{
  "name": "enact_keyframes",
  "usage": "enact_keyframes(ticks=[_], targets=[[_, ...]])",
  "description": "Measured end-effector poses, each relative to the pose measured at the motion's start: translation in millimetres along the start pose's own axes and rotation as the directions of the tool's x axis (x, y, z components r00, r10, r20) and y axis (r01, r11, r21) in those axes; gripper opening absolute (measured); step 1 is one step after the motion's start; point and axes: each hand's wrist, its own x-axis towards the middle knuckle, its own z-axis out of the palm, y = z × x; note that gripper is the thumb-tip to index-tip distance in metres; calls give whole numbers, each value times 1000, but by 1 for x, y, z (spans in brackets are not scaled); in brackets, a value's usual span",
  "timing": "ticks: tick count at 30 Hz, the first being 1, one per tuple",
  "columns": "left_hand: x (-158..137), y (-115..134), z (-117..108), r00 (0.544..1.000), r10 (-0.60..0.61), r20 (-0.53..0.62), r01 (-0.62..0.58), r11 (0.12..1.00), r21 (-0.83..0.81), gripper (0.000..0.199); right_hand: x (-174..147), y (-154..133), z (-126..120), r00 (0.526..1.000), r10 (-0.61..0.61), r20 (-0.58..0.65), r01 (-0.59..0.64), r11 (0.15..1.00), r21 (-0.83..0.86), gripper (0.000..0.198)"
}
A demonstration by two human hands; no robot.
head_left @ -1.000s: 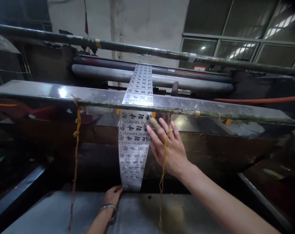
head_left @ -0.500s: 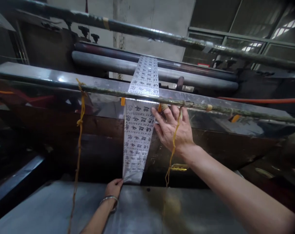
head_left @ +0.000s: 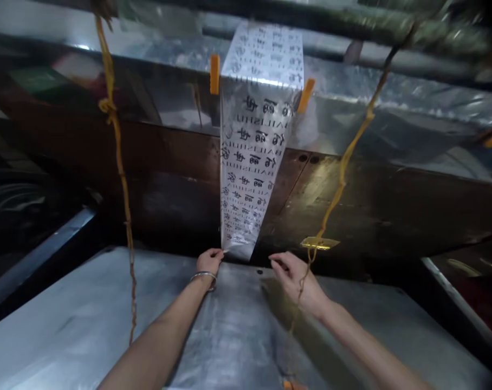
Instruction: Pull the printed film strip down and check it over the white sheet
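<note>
Two hands work at the bottom end of a printed film strip (head_left: 250, 162), which hangs down the front of the machine from a shiny metal edge (head_left: 392, 97) above and meets the flat metal table (head_left: 87, 325) below. The left hand (head_left: 208, 261), with a metal bangle (head_left: 204, 277) at the wrist, pinches the lower left corner of the strip between thumb and fingertips, right where the film reaches the table. The right hand (head_left: 298, 276) sits just beside the lower right corner, fingers loosely curled and apart, not touching the film; a yellow cord (head_left: 343, 168) hangs in front of this hand. Two orange guide tabs (head_left: 215, 73) flank the strip at the upper edge. For a clean result, the pinch should likely stay at the very corner so that the printed face is not creased. The right hand would do best to take the opposite corner at the same height, so that tension spreads evenly across the width and the strip stays centred between the tabs. Uneven pull could skew or wrinkle the thin film. A second yellow cord (head_left: 120, 162) hangs well to the left, apart from the strip.
</note>
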Motion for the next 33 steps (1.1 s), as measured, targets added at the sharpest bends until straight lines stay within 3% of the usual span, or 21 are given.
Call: enact_keyframes(ticks=[1,3,4,6,8,12,13,16,20,24,26,29,31,33], targets=[[1,-2,2,1000,-3,6,3,1000,-30,20,0,17,19,965,260,43,-263,940,217,21],[3,-3,6,1000,-14,27,17,996,-85,18,5,38,54,868,478,136,-489,771,408,34],[3,-3,8,999,-17,33,20,994,-112,17,9,44,68,841,515,168,-529,713,460,43],[4,-2,10,999,-16,39,22,987,-162,16,18,49,89,831,513,213,-539,651,534,57],[3,0,12,999,-11,39,18,979,-201,17,29,51,102,830,509,228,-532,598,600,57],[2,3,18,999,-5,53,18,970,-242,19,49,60,115,805,569,171,-525,547,652,14],[1,3,19,998,-5,56,19,968,-249,18,52,63,116,796,586,153,-526,544,654,6],[1,3,23,999,-6,50,19,964,-264,14,60,68,117,785,607,124,-524,544,656,13],[5,1,24,999,-22,27,28,963,-267,6,57,66,112,788,607,101,-511,553,658,2],[11,-6,25,1000,-27,6,28,968,-248,4,32,59,108,815,577,-47,-414,639,648,22],[13,-9,27,1000,-28,1,28,974,-225,5,19,55,108,871,482,-97,-332,721,608,30],[16,-12,30,1000,-20,6,21,986,-167,8,15,47,114,971,231,-52,-175,848,500,34],[17,-12,29,1000,-6,-5,5,993,-117,11,27,45,120,994,110,-13,-91,879,468,34],[15,-10,26,999,16,-44,-19,998,-66,15,45,46,125,995,93,-21,-72,877,475,36]])
